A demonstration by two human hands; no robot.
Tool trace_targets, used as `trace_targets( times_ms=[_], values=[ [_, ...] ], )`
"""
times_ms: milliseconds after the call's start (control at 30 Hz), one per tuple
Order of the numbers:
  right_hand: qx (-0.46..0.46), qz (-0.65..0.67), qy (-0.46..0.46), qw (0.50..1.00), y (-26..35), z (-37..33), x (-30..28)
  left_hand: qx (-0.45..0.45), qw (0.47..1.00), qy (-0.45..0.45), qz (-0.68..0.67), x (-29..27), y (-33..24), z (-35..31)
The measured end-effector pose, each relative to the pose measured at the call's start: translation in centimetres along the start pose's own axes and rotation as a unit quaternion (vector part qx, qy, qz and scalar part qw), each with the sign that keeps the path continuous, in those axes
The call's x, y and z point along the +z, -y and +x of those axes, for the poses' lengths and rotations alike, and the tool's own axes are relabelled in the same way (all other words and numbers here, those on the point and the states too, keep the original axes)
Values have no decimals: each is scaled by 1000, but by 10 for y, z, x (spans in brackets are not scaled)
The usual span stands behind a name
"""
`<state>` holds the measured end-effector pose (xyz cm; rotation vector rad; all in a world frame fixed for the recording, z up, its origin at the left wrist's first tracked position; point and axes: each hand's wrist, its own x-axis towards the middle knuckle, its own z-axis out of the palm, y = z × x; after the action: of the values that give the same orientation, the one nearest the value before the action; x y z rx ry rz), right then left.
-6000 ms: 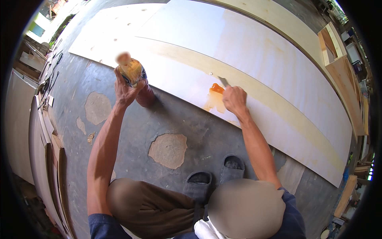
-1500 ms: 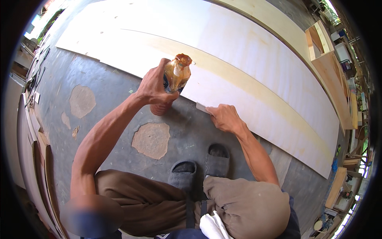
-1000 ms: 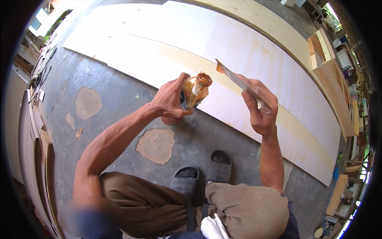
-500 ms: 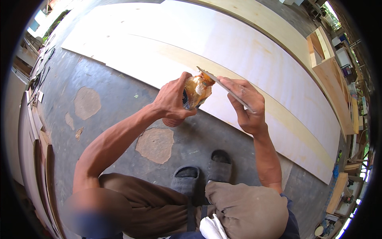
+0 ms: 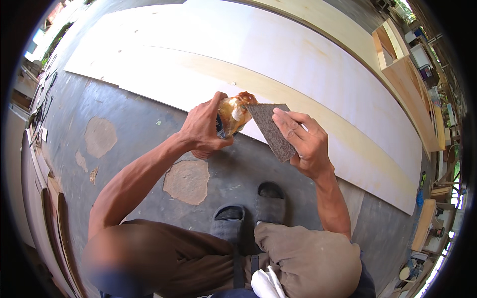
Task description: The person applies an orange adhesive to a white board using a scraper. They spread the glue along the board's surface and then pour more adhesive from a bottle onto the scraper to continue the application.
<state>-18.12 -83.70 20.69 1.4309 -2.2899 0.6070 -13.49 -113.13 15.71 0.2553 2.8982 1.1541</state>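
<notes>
My left hand (image 5: 202, 131) grips a small plastic bottle (image 5: 232, 114) with orange-brown paste smeared around its mouth, tilted toward the right. My right hand (image 5: 304, 141) holds a flat dark grey rectangular scraper pad (image 5: 271, 130) by its lower end, its upper edge touching the mouth of the bottle. Both are held in the air above the near edge of a long pale plywood sheet (image 5: 308, 64) lying on the grey concrete floor (image 5: 134, 129).
My feet in dark sandals (image 5: 251, 213) stand on the floor just short of the sheet. Wooden boards and box frames (image 5: 402, 69) lie at the far right. Planks (image 5: 49, 218) lean along the left side. Patched spots (image 5: 188, 180) mark the concrete.
The right hand lifted the scraper off the sheet and brought it up to the bottle, now turned so its flat face shows. The left hand moved the bottle toward the centre.
</notes>
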Motion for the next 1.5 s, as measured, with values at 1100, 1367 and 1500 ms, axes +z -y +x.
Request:
trace_targets(
  times_ms=[1100,1367,1500],
  values=[
    [130,12,303,944,7,111,254,25,965,-258,28,-39,79,-52],
    [39,1,255,966,-114,-76,131,-32,963,-259,68,-64,112,-81],
    [284,73,265,919,-148,-241,-8,8,953,-292,80,-72,141,-84]
  ],
)
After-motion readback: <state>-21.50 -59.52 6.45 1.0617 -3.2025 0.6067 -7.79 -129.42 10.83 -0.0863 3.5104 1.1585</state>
